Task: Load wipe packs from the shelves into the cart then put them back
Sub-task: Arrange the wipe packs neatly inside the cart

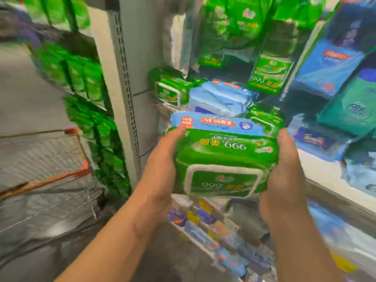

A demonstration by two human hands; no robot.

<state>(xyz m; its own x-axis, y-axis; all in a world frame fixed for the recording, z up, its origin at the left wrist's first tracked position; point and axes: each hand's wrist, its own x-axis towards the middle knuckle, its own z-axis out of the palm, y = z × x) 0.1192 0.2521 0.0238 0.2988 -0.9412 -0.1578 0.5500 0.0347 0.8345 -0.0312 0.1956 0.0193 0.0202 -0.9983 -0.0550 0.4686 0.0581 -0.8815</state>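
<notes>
A shop aisle, smeared by motion blur: shelving packed with green and blue packs on the right and ahead, a grey perforated shelf upright [127, 88] in the middle, and grey floor to the left.

The left hand [160, 159] and the right hand [284, 165] are held out in front at about the same height, palms facing each other, pressing in on the two ends of a green wipe pack [223, 161]. The left fingers reach up along its far corner; the right fingers lie straight along its right end, thumb out of view. Both forearms run up from the bottom edge and close in toward the pack, so it is clamped between the palms rather than pinched. The pack is clear of any surface, white lid flap toward the camera, print upside down.

Just beyond it a blue wipe pack [215, 123] lies across the near end of a shelf stack, with paler blue packs [219, 98] and more green wipe packs [168, 88] behind. Farther right stand large blue bags [329, 64].

At lower left the wire shopping cart [46, 159] with orange trim is near; blur hides what it holds.

As for progress, one pack is in hand between shelf and cart, and whether it is going out or coming back cannot be told; the shelves look well stocked, so much handling seems left.
</notes>
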